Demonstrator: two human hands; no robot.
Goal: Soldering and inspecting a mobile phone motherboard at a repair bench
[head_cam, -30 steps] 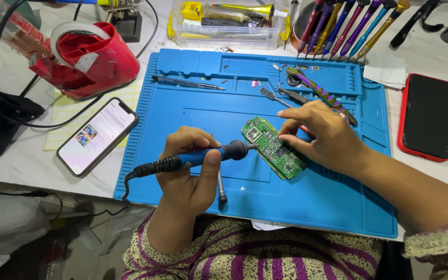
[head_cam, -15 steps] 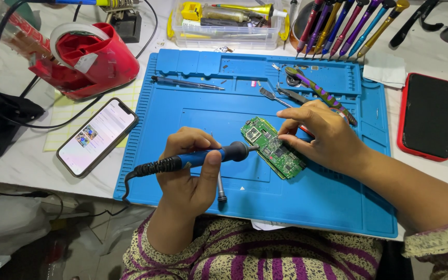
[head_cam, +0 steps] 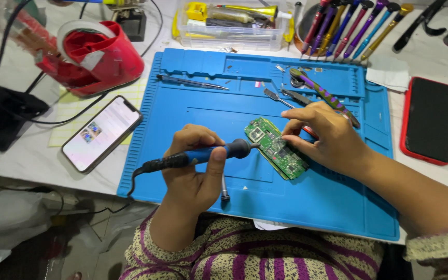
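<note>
Just right of my left hand (head_cam: 193, 166) lies the green circuit board (head_cam: 276, 148), flat on the blue mat (head_cam: 234, 111) that covers the table, its long axis running diagonally from upper left down to lower right. That hand is closed in a fist around the blue grip of the soldering iron (head_cam: 203, 154), which lies nearly level and points rightward, so its tip meets the board's near left end almost side-on. My right hand (head_cam: 327, 137) sits at the board's far edge, fingers curled and pinching it there to steady it; whether anything small is between those fingertips I cannot tell. Of the two, the right is actually touching the board, while the left reaches it only through the iron. Beyond my right hand lie the tweezers (head_cam: 278, 97).
</note>
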